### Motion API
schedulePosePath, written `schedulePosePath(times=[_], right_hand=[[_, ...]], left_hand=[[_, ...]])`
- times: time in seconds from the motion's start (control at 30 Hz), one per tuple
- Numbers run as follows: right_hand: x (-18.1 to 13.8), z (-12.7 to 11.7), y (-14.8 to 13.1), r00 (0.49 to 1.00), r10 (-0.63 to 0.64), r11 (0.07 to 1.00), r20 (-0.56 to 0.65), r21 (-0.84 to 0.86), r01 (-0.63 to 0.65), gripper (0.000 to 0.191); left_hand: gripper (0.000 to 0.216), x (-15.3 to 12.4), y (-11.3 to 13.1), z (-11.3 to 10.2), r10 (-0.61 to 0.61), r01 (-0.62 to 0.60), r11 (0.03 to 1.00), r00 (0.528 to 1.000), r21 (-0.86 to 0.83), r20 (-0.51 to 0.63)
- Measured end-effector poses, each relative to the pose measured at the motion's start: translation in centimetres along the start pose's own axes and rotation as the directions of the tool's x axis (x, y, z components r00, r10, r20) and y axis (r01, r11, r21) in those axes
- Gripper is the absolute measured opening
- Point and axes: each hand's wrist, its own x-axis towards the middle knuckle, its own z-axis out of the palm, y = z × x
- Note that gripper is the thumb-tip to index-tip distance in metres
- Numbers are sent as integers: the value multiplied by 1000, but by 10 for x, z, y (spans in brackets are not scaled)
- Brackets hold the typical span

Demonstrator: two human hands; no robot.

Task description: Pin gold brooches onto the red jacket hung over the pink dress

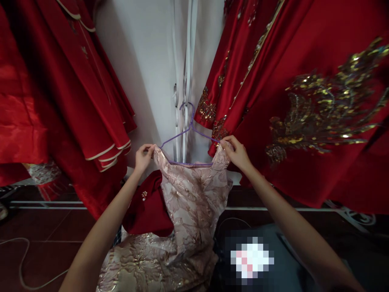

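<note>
A pale pink dress with a shiny floral weave hangs on a purple hanger, its skirt spread toward me at the lower left. My left hand pinches the dress's left shoulder near the hanger's end. At the other shoulder, my right hand grips the fabric between thumb and fingers. The hanger's hook stands upright in front of white metal bars. Beside the dress, under my left forearm, is a dark red cloth piece with a small jewelled ornament.
Red garments with pale piping hang at the left. Red garments with gold sequins hang at the right. A white rail runs low across the back. A pale cable lies on the dark tiled floor. Something at lower right is pixelated.
</note>
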Motion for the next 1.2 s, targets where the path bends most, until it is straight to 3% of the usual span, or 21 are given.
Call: schedulePosePath(times=[0.13, 0.17, 0.27, 0.33, 0.37, 0.43, 0.53, 0.6, 0.67, 0.77, 0.9, 1.0, 1.07, 1.13, 1.2], right_hand=[[-1, 2, 2, 1000, 29, 999, 1, 31, -29, 27], [-1, 2, 2, 999, 34, 999, 4, 38, -34, 27], [0, 3, 4, 999, 38, 998, 10, 55, -38, 28], [0, 4, 6, 1000, 26, 997, 6, 70, -26, 27], [1, 4, 6, 1000, 20, 997, 1, 79, -20, 27], [2, 6, 8, 1000, 12, 996, -3, 94, -12, 26], [5, 9, 12, 1000, 7, 993, 2, 115, -7, 27], [7, 10, 15, 1000, -2, 991, 15, 136, 0, 27], [10, 11, 18, 999, -18, 987, 32, 157, 12, 28], [11, 7, 17, 998, -35, 985, 45, 173, 27, 29], [1, -9, -5, 994, -11, 985, 113, 172, -9, 28], [-10, -20, -27, 964, -12, 967, 267, 247, -57, 27], [-12, -25, -35, 962, -16, 956, 274, 285, -66, 27], [-7, -26, -33, 970, 2, 957, 242, 281, -73, 30], [5, -26, -26, 949, 27, 955, 314, 274, -118, 35]], left_hand=[[38, -9, 17, 1, 114, -126, 989, 982, 77, 149], [49, -18, 17, -1, 109, -127, 984, 984, 122, 142], [112, -58, 5, -15, 43, -71, 957, 994, 281, 103], [123, -85, -4, -26, -36, -38, 924, 982, 381, 187], [117, -96, -9, -32, -85, -15, 906, 973, 423, 216], [85, -107, -17, -47, -190, 34, 872, 943, 489, 273], [29, -98, -27, -70, -343, 90, 846, 847, 525, 407], [28, -77, -31, -82, -390, 128, 853, 799, 505, 457], [33, -50, -29, -86, -360, 125, 863, 831, 489, 423], [31, -9, -6, -74, -222, 15, 842, 921, 540, 321], [29, 18, 59, -33, -25, -113, 712, 982, 693, 186], [23, 9, 111, -2, 159, -261, 679, 965, 686, 209], [21, -1, 137, 10, 237, -331, 703, 943, 629, 232], [19, -7, 152, 13, 231, -335, 733, 941, 593, 246], [16, -3, 155, 10, 199, -318, 748, 945, 583, 261]])
